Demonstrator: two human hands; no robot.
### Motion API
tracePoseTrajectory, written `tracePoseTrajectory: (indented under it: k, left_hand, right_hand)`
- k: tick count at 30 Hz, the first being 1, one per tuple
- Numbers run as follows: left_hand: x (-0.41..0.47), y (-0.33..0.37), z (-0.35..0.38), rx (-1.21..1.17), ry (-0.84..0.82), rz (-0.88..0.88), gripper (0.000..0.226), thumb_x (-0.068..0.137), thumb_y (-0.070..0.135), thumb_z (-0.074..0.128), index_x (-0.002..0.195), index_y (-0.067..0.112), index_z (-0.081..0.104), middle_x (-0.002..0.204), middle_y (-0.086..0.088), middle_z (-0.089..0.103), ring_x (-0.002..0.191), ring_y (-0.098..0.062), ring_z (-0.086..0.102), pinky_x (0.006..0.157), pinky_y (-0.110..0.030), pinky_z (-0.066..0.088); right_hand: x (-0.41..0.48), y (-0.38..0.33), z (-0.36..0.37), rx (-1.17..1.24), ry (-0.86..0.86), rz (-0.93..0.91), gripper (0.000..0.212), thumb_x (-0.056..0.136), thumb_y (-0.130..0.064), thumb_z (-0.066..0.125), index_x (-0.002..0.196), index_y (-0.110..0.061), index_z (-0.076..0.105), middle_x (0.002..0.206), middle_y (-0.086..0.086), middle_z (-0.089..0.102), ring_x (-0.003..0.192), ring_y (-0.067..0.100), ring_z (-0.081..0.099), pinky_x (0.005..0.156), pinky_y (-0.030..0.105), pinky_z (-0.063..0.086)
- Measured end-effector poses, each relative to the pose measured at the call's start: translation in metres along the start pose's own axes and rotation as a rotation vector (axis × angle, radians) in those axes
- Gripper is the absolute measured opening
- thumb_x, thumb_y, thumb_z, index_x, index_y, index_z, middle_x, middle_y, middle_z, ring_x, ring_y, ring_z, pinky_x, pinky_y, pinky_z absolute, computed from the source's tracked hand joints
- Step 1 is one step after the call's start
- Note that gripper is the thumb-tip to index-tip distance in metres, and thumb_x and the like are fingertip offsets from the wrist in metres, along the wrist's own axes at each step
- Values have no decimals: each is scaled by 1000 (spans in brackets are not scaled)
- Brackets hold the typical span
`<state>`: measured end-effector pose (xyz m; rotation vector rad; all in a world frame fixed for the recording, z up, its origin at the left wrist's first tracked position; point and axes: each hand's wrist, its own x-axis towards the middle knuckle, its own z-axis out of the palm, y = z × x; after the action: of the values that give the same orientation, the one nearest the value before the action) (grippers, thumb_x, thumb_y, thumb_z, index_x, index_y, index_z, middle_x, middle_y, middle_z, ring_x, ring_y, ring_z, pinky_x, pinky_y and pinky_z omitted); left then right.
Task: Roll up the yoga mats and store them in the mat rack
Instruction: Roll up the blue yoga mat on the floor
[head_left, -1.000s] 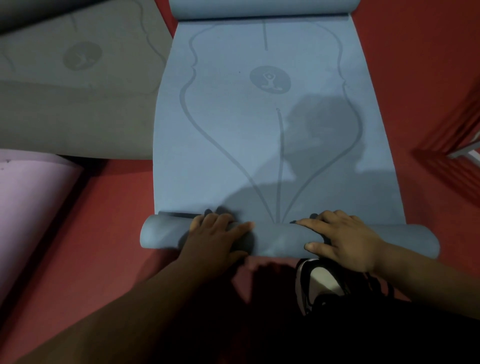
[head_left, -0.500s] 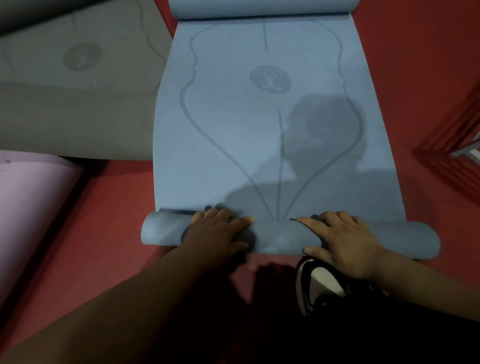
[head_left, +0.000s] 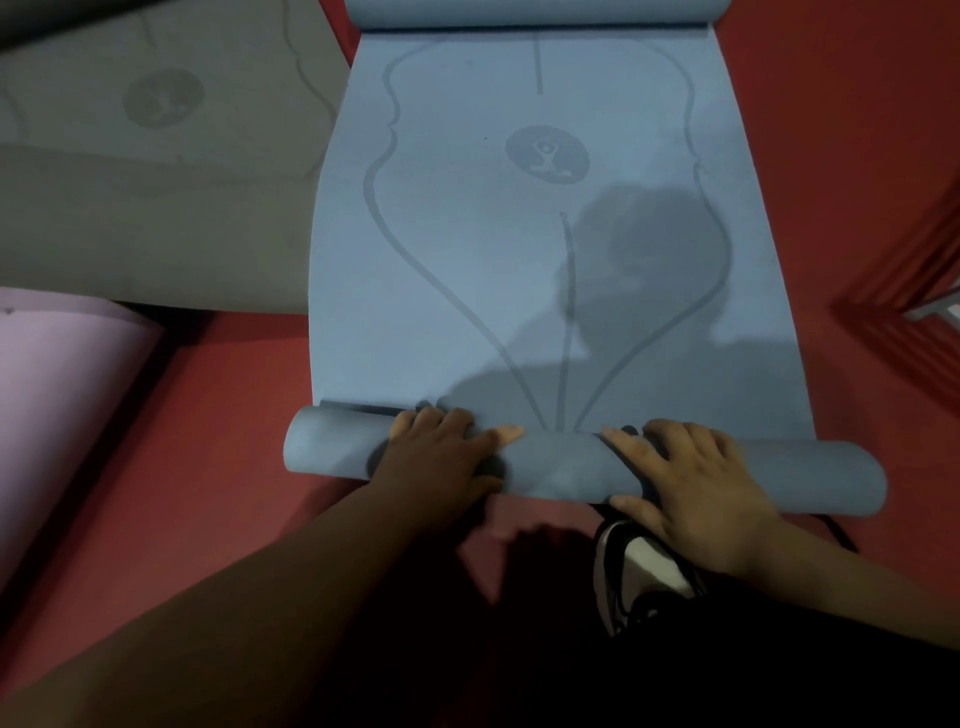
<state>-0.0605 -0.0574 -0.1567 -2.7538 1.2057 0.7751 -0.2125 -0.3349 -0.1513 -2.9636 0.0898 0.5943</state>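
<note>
A blue yoga mat (head_left: 467, 260) with a printed outline and round logo lies on the red floor, stretching away from me. Its near end is wound into a roll (head_left: 561, 465) lying crosswise. My left hand (head_left: 441, 457) presses on the roll left of centre, fingers spread forward over it. My right hand (head_left: 696, 483) presses on the roll right of centre, thumb on its near side. The mat's far end curls up at the top edge of the view.
A grey mat (head_left: 156, 182) lies flat at the upper left, a pink mat (head_left: 62, 395) at the left edge. My shoe (head_left: 628, 571) sits just behind the roll. Red bars (head_left: 914, 291) of a frame show at the right edge.
The roll has moved slightly forward under both hands and taken up a little more of the flat mat. The hands kept their places on it.
</note>
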Motion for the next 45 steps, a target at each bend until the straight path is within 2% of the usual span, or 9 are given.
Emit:
tracePoseTrajectory:
  k: [5, 10, 15, 19, 22, 27, 30, 38, 45]
  left_hand:
    - [8, 2, -13, -66, -72, -27, 67, 92, 69, 44, 152, 60, 14, 143, 2, 42, 134, -31, 36, 114, -48, 21]
    - [2, 4, -10, 8, -4, -36, 84, 73, 80, 15, 154, 57, 8, 153, 0, 32, 139, -28, 31, 117, -54, 18]
    - [5, 0, -1, -22, 55, -32, 68, 91, 70, 45, 152, 57, 19, 150, 0, 37, 137, -29, 34, 116, -54, 18]
    - [14, -2, -11, -59, -8, -51, 69, 92, 69, 47, 152, 58, 17, 150, 4, 35, 139, -26, 31, 117, -49, 18]
    - [17, -3, -15, -80, -49, -64, 70, 91, 71, 47, 152, 59, 15, 153, 3, 34, 141, -26, 30, 118, -50, 16]
    - [13, 2, -15, 9, -26, -51, 80, 92, 71, 46, 154, 58, -4, 162, -2, 16, 151, -29, 13, 122, -60, 2]
    - [6, 4, -7, 22, 25, -34, 83, 92, 67, 50, 155, 57, -3, 163, 0, 14, 151, -28, 9, 121, -60, -4]
    - [21, -2, -18, -55, 1, -62, 68, 92, 70, 48, 151, 59, 17, 155, 4, 33, 142, -27, 29, 119, -53, 14]
    - [23, -1, -15, -7, 63, -49, 70, 92, 70, 42, 153, 57, 10, 156, -3, 34, 144, -34, 32, 120, -63, 12]
  right_hand:
    - [9, 3, -4, -39, -75, 16, 72, 90, -81, 16, 152, -48, 28, 137, -1, 51, 121, 26, 49, 102, 48, 37]
    - [24, 10, -17, 9, -190, -1, 76, 82, -84, 6, 152, -56, 7, 145, -10, 38, 132, 18, 38, 108, 43, 32]
    - [24, 10, -19, 8, -196, 9, 78, 81, -85, 7, 153, -56, 3, 145, -7, 39, 131, 21, 39, 110, 46, 32]
    - [6, -4, -4, -49, -6, 99, 76, 87, -81, 23, 154, -44, 28, 137, 8, 50, 124, 34, 48, 105, 60, 34]
    - [5, -6, 1, -65, -11, 110, 74, 89, -79, 25, 153, -42, 32, 137, 9, 52, 124, 34, 49, 106, 62, 32]
    - [23, 6, -15, -61, -146, 93, 80, 82, -85, 6, 154, -51, 11, 149, 0, 39, 135, 26, 39, 112, 56, 27]
    - [30, 11, -23, -28, -201, 78, 84, 77, -86, 3, 154, -53, 5, 151, -3, 35, 137, 25, 36, 113, 53, 26]
    - [8, -7, 0, -52, 0, 148, 73, 89, -77, 28, 155, -43, 24, 143, 13, 46, 133, 38, 41, 112, 63, 27]
    - [28, 10, -17, -42, -97, 107, 76, 85, -81, 9, 154, -50, 10, 149, 2, 38, 136, 28, 36, 115, 55, 22]
